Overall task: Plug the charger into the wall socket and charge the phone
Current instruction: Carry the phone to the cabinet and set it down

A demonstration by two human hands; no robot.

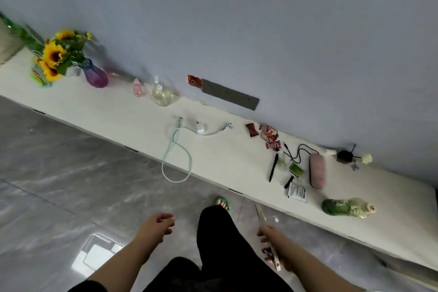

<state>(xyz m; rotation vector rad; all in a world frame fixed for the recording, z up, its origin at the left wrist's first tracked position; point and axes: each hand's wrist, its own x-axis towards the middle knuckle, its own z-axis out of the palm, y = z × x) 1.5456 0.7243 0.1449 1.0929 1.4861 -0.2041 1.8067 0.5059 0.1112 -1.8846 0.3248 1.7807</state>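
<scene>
A white charger plug (201,128) lies on the long white ledge (132,116), below the grey wall socket strip (229,94). Its pale cable (176,149) loops over the ledge's front edge and hangs toward the floor. My right hand (275,248) is low at the right, shut on a phone (266,230) seen edge-on. My left hand (156,226) hovers over the floor at bottom centre, fingers loosely curled, holding nothing. Both hands are well short of the ledge.
On the ledge stand a purple vase with sunflowers (94,74), a pink bottle (139,87) and a clear bottle (162,93). To the right lie candy wrappers (269,135), a black pen (273,167), a pink case (317,170), a black cable (299,153) and a green ceramic piece (346,206). Grey tiled floor (59,161).
</scene>
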